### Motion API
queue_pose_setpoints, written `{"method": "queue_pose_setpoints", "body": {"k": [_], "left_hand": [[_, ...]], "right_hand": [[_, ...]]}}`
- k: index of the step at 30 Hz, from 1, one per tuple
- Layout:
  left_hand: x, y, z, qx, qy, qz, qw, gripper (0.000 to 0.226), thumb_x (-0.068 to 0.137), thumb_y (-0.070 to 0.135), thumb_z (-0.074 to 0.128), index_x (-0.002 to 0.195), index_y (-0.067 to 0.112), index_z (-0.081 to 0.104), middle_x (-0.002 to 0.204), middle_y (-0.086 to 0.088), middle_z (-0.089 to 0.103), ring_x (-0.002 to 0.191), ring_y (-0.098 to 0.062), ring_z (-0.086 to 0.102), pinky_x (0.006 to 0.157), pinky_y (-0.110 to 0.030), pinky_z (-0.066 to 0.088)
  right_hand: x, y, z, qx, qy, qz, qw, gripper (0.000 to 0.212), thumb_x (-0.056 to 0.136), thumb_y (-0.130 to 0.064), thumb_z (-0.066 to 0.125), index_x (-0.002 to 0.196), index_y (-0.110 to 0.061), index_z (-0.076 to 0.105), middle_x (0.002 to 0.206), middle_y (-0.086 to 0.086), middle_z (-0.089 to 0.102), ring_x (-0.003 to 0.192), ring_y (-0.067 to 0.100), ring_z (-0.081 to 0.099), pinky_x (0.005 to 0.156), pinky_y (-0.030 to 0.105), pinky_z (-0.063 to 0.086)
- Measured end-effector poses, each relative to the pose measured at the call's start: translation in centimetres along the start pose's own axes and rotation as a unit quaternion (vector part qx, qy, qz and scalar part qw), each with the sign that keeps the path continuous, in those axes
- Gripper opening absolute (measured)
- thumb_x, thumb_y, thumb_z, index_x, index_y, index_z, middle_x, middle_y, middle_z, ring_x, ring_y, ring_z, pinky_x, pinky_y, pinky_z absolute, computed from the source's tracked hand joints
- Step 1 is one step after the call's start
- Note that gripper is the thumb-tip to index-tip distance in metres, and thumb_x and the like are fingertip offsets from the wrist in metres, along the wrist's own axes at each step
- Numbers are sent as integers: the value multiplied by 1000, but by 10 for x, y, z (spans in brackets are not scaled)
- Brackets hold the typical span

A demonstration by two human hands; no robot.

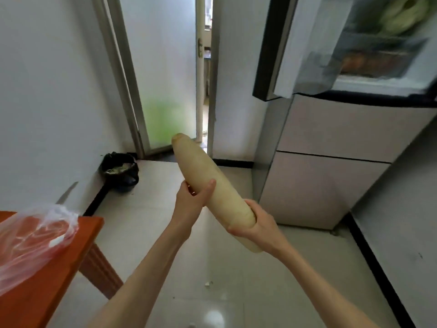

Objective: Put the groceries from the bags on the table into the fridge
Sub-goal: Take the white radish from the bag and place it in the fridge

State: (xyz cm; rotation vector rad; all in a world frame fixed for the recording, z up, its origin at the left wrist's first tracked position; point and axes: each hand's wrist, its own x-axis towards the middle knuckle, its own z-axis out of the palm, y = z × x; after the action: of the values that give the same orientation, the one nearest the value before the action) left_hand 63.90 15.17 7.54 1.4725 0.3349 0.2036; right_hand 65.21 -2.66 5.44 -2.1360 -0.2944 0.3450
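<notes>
Both hands hold a long pale radish [208,188] in mid-air between the desk [71,252] at near left and the fridge [331,162] at far right: the left hand [192,202] wraps its middle, the right hand [257,228] grips the near end. The fridge's upper door stands open, greens blurred inside; this smooth, tapering, firm root is not yet in. A crinkled clear plastic bag [35,237] lies on the glossy orange desk, contents unclear.
</notes>
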Motion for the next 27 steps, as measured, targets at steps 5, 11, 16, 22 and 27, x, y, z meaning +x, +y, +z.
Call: {"method": "queue_pose_setpoints", "body": {"k": [5, 11, 16, 22, 27], "left_hand": [[53, 20, 105, 39, -126, 42, 990, 74, 69, 46, 75, 129, 16, 46, 121, 0, 61, 108, -15, 60, 93, -40, 51], [121, 51, 224, 73, -238, 120, 961, 75, 69, 51, 73, 130, 20, 43, 122, 7, 58, 107, -8, 58, 91, -34, 51], [165, 83, 312, 78, -273, 166, 944, 66, 72, 53, 69, 128, 28, 45, 117, 12, 59, 101, -3, 57, 81, -23, 51], [206, 99, 406, 72, -325, 193, 923, 63, 83, 41, 63, 138, 23, 37, 126, 11, 50, 92, 10, 50, 64, -3, 45], [247, 108, 481, 65, -358, 206, 908, 64, 87, 41, 57, 142, 31, 26, 121, 10, 50, 101, 2, 52, 83, -23, 50]], "right_hand": [[20, 35, -79, 61, 123, 19, 990, 65, 62, -31, 84, 114, -34, 45, 99, -17, 56, 88, 2, 55, 67, 19, 45], [65, 64, -170, 119, 242, 15, 963, 68, 63, -23, 85, 117, -31, 44, 108, -13, 56, 98, 6, 56, 77, 24, 49], [100, 76, -245, 157, 300, 17, 941, 67, 64, -21, 84, 118, -30, 45, 110, -11, 59, 98, 5, 58, 77, 24, 49], [143, 96, -328, 210, 343, 15, 915, 58, 69, -27, 79, 118, -29, 49, 106, -12, 63, 93, 5, 61, 71, 22, 49], [197, 112, -408, 256, 325, -13, 910, 48, 76, -29, 72, 119, -23, 51, 105, -3, 65, 93, 14, 65, 76, 30, 54]]}}
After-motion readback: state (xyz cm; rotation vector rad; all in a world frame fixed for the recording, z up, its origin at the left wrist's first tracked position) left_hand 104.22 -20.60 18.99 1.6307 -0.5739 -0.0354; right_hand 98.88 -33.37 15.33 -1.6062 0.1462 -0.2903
